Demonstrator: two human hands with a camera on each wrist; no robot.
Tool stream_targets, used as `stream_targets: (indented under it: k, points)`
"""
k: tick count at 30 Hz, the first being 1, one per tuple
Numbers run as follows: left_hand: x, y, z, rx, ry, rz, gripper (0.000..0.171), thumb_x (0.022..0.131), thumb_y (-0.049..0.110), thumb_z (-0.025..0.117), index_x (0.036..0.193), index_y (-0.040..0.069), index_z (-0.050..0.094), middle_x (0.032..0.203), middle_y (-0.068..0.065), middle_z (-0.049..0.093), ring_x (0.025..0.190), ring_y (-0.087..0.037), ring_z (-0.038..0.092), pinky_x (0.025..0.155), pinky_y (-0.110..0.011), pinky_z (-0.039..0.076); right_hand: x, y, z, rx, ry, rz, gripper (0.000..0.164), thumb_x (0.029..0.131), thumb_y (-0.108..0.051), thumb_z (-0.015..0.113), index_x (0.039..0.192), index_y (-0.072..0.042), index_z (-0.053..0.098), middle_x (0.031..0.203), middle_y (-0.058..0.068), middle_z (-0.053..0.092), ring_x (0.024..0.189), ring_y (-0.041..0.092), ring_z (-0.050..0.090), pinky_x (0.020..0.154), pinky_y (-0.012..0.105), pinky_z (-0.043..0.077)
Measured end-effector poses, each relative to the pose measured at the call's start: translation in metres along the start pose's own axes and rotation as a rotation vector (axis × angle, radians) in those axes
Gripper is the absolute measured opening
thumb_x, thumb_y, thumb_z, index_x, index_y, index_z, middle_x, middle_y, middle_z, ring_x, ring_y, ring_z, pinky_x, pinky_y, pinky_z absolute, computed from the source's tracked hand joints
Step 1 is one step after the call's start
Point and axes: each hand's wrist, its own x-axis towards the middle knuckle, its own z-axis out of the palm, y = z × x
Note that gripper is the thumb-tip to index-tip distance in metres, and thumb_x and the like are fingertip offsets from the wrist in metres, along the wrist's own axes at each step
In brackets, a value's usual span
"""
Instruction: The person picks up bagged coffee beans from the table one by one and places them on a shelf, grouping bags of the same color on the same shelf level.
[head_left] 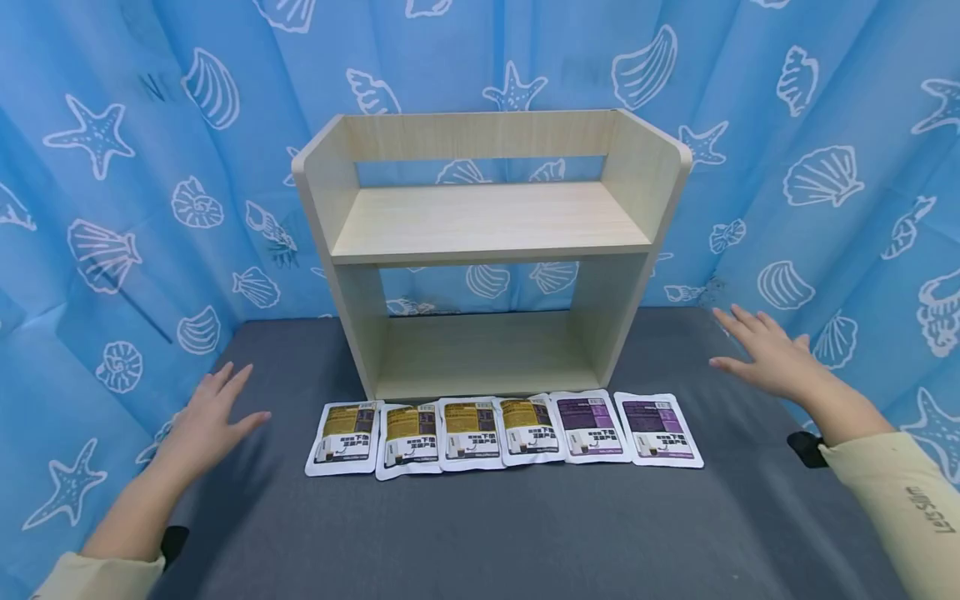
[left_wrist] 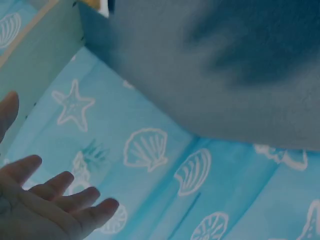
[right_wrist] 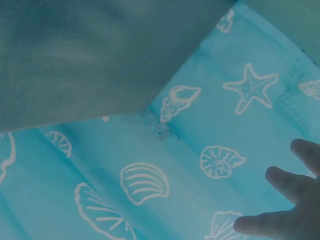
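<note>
My left hand (head_left: pixel 208 427) hovers over the left side of the table, fingers spread, holding nothing. On the opposite side my right hand (head_left: pixel 768 354) is stretched out with its fingers apart and also holds nothing. Between them several flat sachets lie in a row: yellow-brown and white ones, such as the leftmost sachet (head_left: pixel 347 437), then two purple and white ones, with the end purple sachet (head_left: pixel 658 429) nearest my right hand. Both wrist views show spread fingers, the left hand (left_wrist: pixel 55 205) and the right hand (right_wrist: pixel 295 200), against the curtain.
Right behind the row stands a pale wooden two-tier shelf (head_left: pixel 491 221) with bare boards. A blue curtain (head_left: pixel 165 167) with white shells and starfish surrounds the back and sides. The tabletop is dark grey (head_left: pixel 480 533).
</note>
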Motion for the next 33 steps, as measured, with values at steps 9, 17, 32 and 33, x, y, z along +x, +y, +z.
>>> stream_targets:
  k: [9,17,32,33]
  points:
    - [0.003,-0.007,0.023,-0.200,-0.110,-0.145,0.076,0.098,0.031,0.058,0.144,-0.016,0.022,0.142,-0.043,0.026,0.126,-0.058,0.032,0.096,-0.065,0.037,0.004,-0.018,-0.012,0.168,0.210,-0.085,0.072,0.103,-0.031,0.050,0.152,0.006,0.013,0.150,0.039,0.015,0.136,0.057,0.014,0.103,0.072,0.017]
    - [0.000,-0.004,0.046,-0.334,-0.132,-0.220,0.068,0.099,0.026,0.057,0.141,-0.018,0.027,0.136,-0.041,0.037,0.124,-0.055,0.038,0.094,-0.060,0.042,0.003,-0.039,-0.032,0.343,0.320,-0.048,0.066,0.104,-0.030,0.045,0.155,-0.004,0.012,0.151,0.035,0.021,0.133,0.057,0.023,0.095,0.075,0.023]
    - [0.022,-0.047,0.111,-0.577,-0.175,-0.469,0.079,0.095,0.045,0.060,0.147,-0.007,0.029,0.142,-0.034,0.037,0.114,-0.042,0.054,0.082,-0.047,0.053,0.012,-0.068,-0.065,0.618,0.358,-0.064,0.068,0.102,-0.036,0.047,0.157,-0.026,0.009,0.157,0.018,0.025,0.135,0.038,0.038,0.071,0.001,0.041]
    - [0.022,-0.047,0.114,-0.591,-0.173,-0.481,0.079,0.095,0.044,0.060,0.147,-0.006,0.028,0.143,-0.034,0.036,0.115,-0.042,0.054,0.084,-0.048,0.052,0.012,-0.070,-0.067,0.645,0.358,-0.064,0.068,0.102,-0.036,0.048,0.157,-0.027,0.009,0.157,0.016,0.024,0.136,0.035,0.037,0.072,0.002,0.042]
